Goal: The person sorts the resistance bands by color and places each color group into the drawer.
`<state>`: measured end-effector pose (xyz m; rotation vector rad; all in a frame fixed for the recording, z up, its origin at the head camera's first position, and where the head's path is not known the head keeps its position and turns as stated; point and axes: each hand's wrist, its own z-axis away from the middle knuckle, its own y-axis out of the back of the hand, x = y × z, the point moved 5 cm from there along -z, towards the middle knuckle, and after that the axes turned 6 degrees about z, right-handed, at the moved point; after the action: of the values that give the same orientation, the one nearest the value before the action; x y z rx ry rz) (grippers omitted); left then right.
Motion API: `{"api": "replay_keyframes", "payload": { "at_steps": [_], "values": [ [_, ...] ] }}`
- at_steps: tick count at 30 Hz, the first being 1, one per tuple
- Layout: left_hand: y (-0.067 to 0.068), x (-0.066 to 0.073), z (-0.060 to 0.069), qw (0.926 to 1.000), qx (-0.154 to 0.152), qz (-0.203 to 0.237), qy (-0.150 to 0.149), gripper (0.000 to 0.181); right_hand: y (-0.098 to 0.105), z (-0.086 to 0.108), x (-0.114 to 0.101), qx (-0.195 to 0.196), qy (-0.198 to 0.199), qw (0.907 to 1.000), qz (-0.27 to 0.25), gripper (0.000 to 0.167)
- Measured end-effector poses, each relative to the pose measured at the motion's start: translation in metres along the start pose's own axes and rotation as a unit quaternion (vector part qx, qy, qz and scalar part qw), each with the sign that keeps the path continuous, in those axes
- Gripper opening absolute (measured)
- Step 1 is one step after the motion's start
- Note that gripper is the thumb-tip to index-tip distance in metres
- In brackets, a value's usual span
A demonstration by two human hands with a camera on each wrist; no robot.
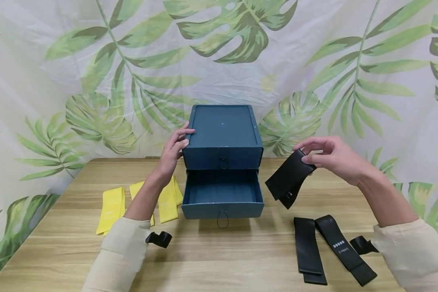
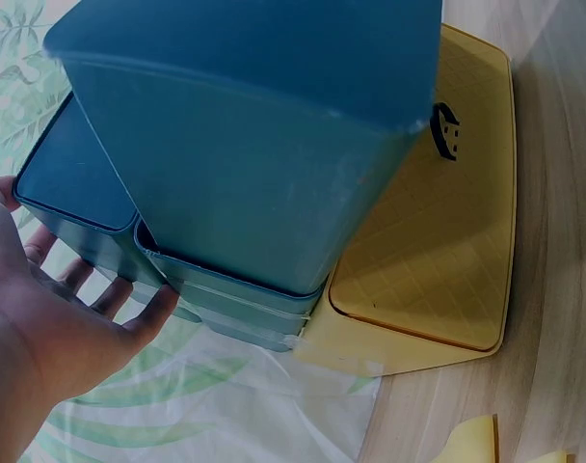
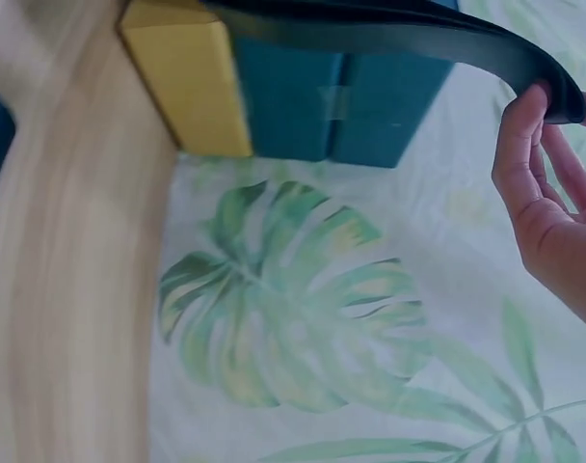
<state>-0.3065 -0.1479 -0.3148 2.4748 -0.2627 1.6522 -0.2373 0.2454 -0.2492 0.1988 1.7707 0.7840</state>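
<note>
A blue cabinet (image 1: 223, 125) stands at the table's back, its lower drawer (image 1: 222, 210) pulled out; the part of that drawer's inside visible from above holds nothing. My left hand (image 1: 172, 152) rests against the cabinet's left side with spread fingers; the left wrist view shows the hand (image 2: 71, 318) beside the blue casing (image 2: 76, 174) and the protruding drawer (image 2: 235, 164). Right of the cabinet, my right hand (image 1: 330, 156) pinches a folded black band (image 1: 290, 174) by its upper end, above the table. In the right wrist view, thumb and fingers of the hand (image 3: 553, 207) grip the band (image 3: 399, 37).
Several yellow bands (image 1: 111, 207) lie on the table (image 1: 204, 263) left of the cabinet. Two black bands, one straight (image 1: 308, 245) and one slanted (image 1: 341, 247), lie at the front right. Under the blue drawers is a yellow section (image 2: 428, 222). Leaf-print cloth (image 1: 222, 77) hangs behind.
</note>
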Motion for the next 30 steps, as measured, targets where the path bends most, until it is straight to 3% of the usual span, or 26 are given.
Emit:
{"api": "replay_keyframes", "payload": {
  "at_steps": [3, 6, 12, 17, 24, 30],
  "values": [
    [0.0, 0.001, 0.0, 1.0, 0.002, 0.001, 0.001, 0.048, 0.002, 0.001, -0.007, 0.006, 0.012, 0.9995, -0.03, 0.032],
    [-0.001, 0.002, 0.0, 1.0, 0.002, 0.002, 0.002, 0.048, 0.003, 0.002, -0.014, 0.0, 0.036, 0.9951, -0.092, 0.036],
    [-0.001, 0.002, 0.0, 1.0, 0.003, 0.0, 0.006, 0.048, 0.0, 0.001, -0.026, -0.042, 0.09, 0.972, -0.213, 0.04],
    [-0.001, 0.001, 0.0, 0.9999, 0.005, 0.002, 0.011, 0.047, -0.002, 0.0, -0.035, -0.049, 0.111, 0.9608, -0.249, 0.041],
    [0.0, 0.001, 0.0, 0.9999, 0.005, 0.001, 0.012, 0.046, -0.009, -0.004, -0.049, -0.031, 0.12, 0.9541, -0.272, 0.037],
    [-0.001, 0.001, 0.0, 0.9999, 0.003, -0.002, 0.013, 0.048, -0.021, -0.011, -0.065, -0.048, 0.14, 0.9468, -0.286, 0.033]
  ]
}}
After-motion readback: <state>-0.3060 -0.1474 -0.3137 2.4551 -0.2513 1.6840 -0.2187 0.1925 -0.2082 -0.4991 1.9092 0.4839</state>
